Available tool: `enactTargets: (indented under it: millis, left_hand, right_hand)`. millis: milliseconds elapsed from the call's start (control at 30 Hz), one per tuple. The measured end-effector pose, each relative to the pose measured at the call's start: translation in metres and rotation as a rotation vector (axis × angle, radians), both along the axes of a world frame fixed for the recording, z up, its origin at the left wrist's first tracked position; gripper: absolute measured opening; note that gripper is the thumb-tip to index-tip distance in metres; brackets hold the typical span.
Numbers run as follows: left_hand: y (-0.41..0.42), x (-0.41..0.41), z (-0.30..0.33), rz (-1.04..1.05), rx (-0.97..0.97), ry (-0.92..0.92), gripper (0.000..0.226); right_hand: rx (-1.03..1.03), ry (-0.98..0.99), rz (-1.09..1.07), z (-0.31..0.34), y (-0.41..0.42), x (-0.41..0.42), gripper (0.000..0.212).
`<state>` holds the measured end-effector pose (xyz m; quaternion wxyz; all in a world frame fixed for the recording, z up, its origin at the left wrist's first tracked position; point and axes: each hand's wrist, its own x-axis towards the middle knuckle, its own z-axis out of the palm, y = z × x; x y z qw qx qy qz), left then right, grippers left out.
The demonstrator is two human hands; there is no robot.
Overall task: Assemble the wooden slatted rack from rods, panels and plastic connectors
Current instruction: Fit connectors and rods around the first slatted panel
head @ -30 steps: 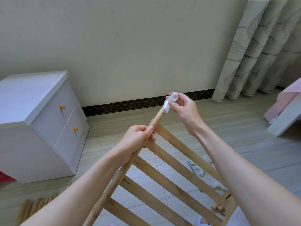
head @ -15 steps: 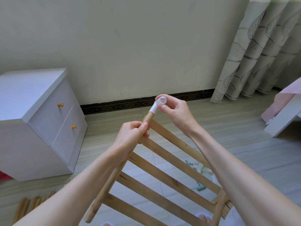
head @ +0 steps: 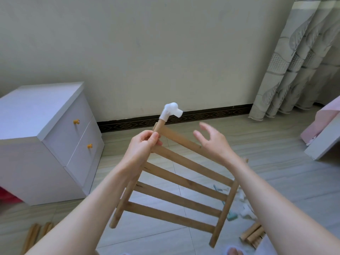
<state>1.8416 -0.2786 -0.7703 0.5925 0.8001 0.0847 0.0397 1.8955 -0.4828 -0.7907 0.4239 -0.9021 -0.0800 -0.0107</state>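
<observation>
Left hand (head: pixel 142 144) grips top of slatted panel (head: pixel 176 183) side rail, holds it up off floor. White elbow connector (head: pixel 170 112) seated on that rail end, step looks done. Right hand (head: pixel 214 142) wide, fingers spread, holding nothing, near top slat. Guessing next: grab 1 more connector from floor pile (head: pixel 242 205), cap other rail.

No legible text, label, brand, number or sign in head view. Wooden slatted panel (head: pixel 176 183): bare wood, unmarked. White plastic connector (head: pixel 171 111): plain. White drawer cabinet (head: pixel 55 144): no lettering. Dark skirting board (head: pixel 193 116): repeating geometric pattern only, no characters. Curtain (head: pixel 298 57): woven pattern only. Small items on floor: too small to read.
</observation>
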Motion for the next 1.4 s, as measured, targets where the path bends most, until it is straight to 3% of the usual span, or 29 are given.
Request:
enactTargets:
  millis: [100,300,400,500,600,767,900,1100,1400]
  left_hand:
    - [0.016,-0.001,-0.001,0.028,-0.057,-0.028,0.023]
    - [0.058,-0.002,-0.017,0.064,-0.051,0.048,0.024]
    - [0.093,-0.006,-0.034,0.068,0.061,0.111,0.03]
    - [0.133,-0.03,-0.066,0.047,0.231,0.195,0.042]
    - [0.166,-0.069,-0.126,0.163,0.313,0.309,0.041]
    - [0.178,-0.121,-0.245,0.35,0.289,0.508,0.033]
    - [0.168,-0.137,-0.314,0.351,0.364,0.623,0.034]
    - [0.162,-0.135,-0.352,0.335,0.631,0.781,0.042]
    - [0.159,-0.126,-0.379,0.454,0.654,0.751,0.042]
  right_hand:
    - [-0.33,0.024,0.099,-0.014,-0.01,-0.004,0.04]
    - [-0.295,0.046,0.236,-0.018,0.016,-0.009,0.011]
    - [-0.279,0.118,0.323,-0.035,0.048,-0.016,0.016]
    - [-0.325,0.053,0.321,-0.061,0.084,-0.019,0.024]
    - [-0.381,0.017,0.27,-0.091,0.115,-0.021,0.026]
    - [-0.435,0.021,0.199,-0.139,0.145,-0.028,0.028]
    - [-0.459,-0.022,0.191,-0.169,0.143,-0.034,0.024]
    - [-0.463,-0.236,0.064,-0.192,0.132,-0.036,0.015]
    - [-0.482,-0.352,0.048,-0.198,0.13,-0.025,0.015]
